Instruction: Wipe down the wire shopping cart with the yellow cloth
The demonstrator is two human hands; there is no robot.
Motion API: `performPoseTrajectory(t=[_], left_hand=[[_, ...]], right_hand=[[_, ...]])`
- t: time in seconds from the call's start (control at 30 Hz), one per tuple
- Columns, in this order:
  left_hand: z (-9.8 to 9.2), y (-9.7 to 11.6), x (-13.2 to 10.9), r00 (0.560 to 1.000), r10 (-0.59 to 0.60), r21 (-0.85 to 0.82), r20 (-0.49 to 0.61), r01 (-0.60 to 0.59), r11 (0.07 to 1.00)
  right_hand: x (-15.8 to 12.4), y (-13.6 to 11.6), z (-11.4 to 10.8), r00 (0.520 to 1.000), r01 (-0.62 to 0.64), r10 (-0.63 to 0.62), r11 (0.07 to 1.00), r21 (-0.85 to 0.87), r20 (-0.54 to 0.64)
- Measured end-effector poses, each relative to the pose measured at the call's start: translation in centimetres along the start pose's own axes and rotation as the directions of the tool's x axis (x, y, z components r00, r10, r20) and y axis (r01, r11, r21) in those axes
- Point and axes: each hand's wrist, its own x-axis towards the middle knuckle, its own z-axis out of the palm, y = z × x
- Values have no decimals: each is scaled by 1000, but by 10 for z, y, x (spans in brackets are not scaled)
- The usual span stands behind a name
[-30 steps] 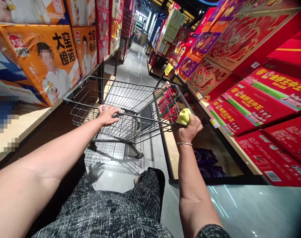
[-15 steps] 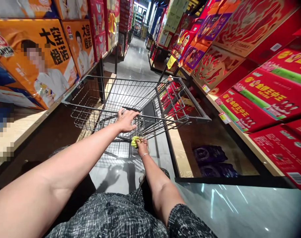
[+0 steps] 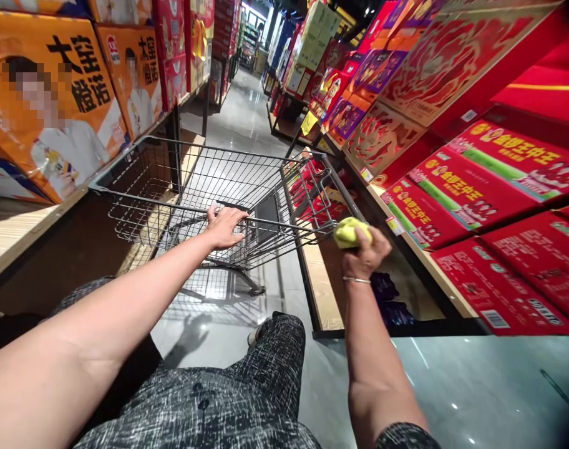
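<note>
A dark grey wire shopping cart (image 3: 261, 167) stands sideways in front of me in the aisle. My left hand (image 3: 226, 229) is on the near top rail, fingers over it and thumb on my side; the fingers' undersides are hidden. My right hand (image 3: 371, 249) is closed round a bunched yellow-green cloth (image 3: 351, 232). It is at the near end of the cart's handle (image 3: 343, 187), and I cannot tell whether the cloth touches the bar. A bracelet (image 3: 357, 280) circles my right wrist.
On the left, a shelf holds large orange packs (image 3: 41, 93). The right shelf carries stacked red boxes (image 3: 446, 187), with purple packs (image 3: 394, 299) below. A yellow tag (image 3: 309, 123) hangs from its edge. The grey floor (image 3: 240, 103) runs away between the shelves.
My right hand has lifted the cloth from low beside the cart, up and right to the handle end. My left hand stays on the rail. The view has shifted slightly right.
</note>
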Motion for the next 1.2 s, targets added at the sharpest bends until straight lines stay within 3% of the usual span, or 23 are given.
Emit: performPoseTrajectory(t=[0.07,0.1,0.17,0.23,0.33,0.43,0.57,0.73,0.87,1.07,1.2], left_hand=[[-1,1,-1,1000,-2,-1,6,2,1000],[-2,1,-2,1000,-2,1,9,2,1000],[-2,1,-4,1000,1,5,8,-1,1000],[-3,1,-6,1000,7,5,2,-7,1000],[-2,1,-10,1000,19,-4,-17,-19,1000],[-1,2,-14,999,23,-6,-29,-23,1000],[-1,6,-19,999,36,-3,-26,-36,999],[3,15,-21,999,34,39,6,-35,999],[9,18,-15,999,9,119,53,-15,993],[5,15,0,992,-19,198,126,-6,980],[4,3,14,997,-37,149,69,27,989]], right_hand=[[28,6,-20,984,-90,82,995,-43,-158],[38,3,-26,984,-106,95,992,-64,-151],[49,-12,-34,997,-69,71,993,-101,14],[49,-32,-39,979,22,-2,995,-93,203],[44,-57,-46,909,208,-199,978,18,366],[48,-58,-55,822,345,-333,937,62,462],[69,-31,-67,822,284,-162,948,-146,546],[85,-8,-69,713,304,-127,942,-140,690],[82,-12,-70,684,319,-85,928,-192,724],[71,-20,-82,701,290,-54,932,-216,711],[57,-42,-96,714,266,-50,942,-204,698]])
